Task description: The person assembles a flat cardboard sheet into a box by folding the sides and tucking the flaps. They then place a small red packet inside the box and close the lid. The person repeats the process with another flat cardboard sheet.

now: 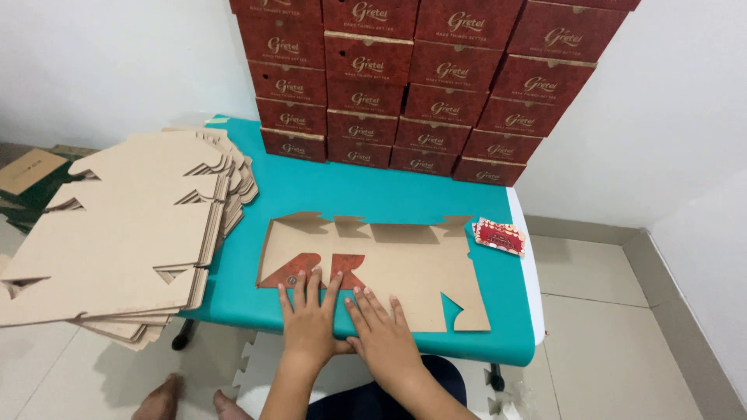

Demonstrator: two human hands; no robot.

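Cardboard blank [389, 268], die-cut and flat, lies on the teal table [373, 194], near its front edge and a little right of centre, brown side up with one red printed flap [311, 268] folded over at its near left corner. I press both hands on its near edge: my left hand [309, 319] sits flat with fingers spread, fingertips touching the red flap, and my right hand [383, 330] lies just beside it, fingers [372, 305] extended and splayed on the brown panel. Neither hand grips anything; both are open, palms down.

To make this crease well, I judge that I should keep the weight even across both palms and run the fingertips along the score line rather than across it, so the board bends where it is cut and not beside it. The far tabs of the blank stand up slightly, so I hold the near panel firmly to stop the sheet sliding toward the wall.

To my left a stack of unfolded blanks [117, 241] overhangs the table. At the far side finished red boxes [428, 85] are piled against the wall. A small red packet [499, 236] lies just beside the blank's far right corner.
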